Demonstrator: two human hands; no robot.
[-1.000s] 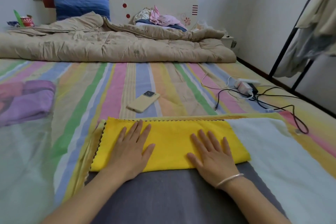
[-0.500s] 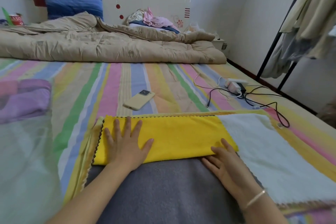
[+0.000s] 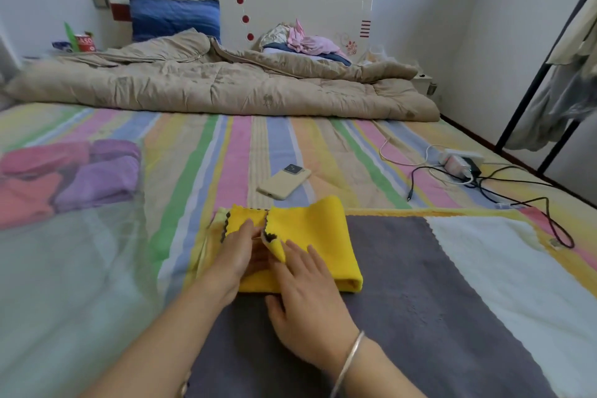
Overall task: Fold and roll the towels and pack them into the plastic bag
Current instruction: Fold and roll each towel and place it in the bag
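Soft yellow towel (image 3: 316,236), mid-fold
The left hand (image 3: 237,255) pinches its scalloped edge, the right hand (image 3: 307,294) lies flat beside it (likely light, limp; best gripped at the corners).

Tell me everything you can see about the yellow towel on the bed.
The yellow towel is bright, soft, fleecy-looking cloth with a dark scalloped edge. It is folded over, its right end a rounded fold, its loose edges meeting near the left. It lies flat, mostly on the grey towel. One corner is turned up between the hands: the left hand seems to pinch it, the right hand rests straight fingers on top.
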